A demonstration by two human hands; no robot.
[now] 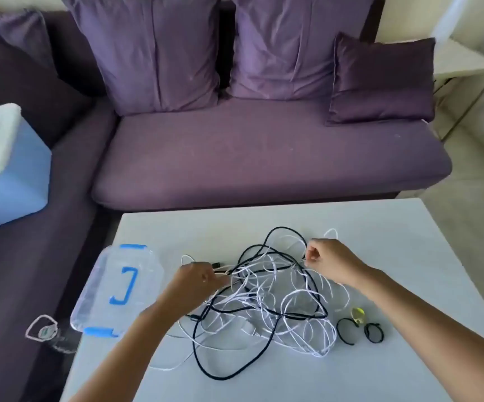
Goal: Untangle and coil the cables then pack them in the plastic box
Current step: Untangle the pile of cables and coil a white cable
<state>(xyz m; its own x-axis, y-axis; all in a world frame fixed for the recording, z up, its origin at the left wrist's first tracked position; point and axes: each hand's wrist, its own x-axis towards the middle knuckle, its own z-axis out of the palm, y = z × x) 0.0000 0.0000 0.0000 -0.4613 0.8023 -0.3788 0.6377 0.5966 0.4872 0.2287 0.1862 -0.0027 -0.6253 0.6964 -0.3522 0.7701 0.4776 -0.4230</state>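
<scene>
Behind, a purple fabric sofa [264, 158]. In front, on the white flat table [380, 227]: clear plastic box with blue clips [95, 300], lid on, at the left; just beside it, a tangled heap of white and black cables [267, 297], none coiled. Untangling stage, seemingly early. Left hand [197, 281] gripping strands at the heap's left edge, right hand [330, 262] pinching a white strand at the far right. Next, probably: drawing one cable free.

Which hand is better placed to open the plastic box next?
Left, likely: the left hand grips the cable tangle right beside the plastic box; the right hand grips its far side.
</scene>
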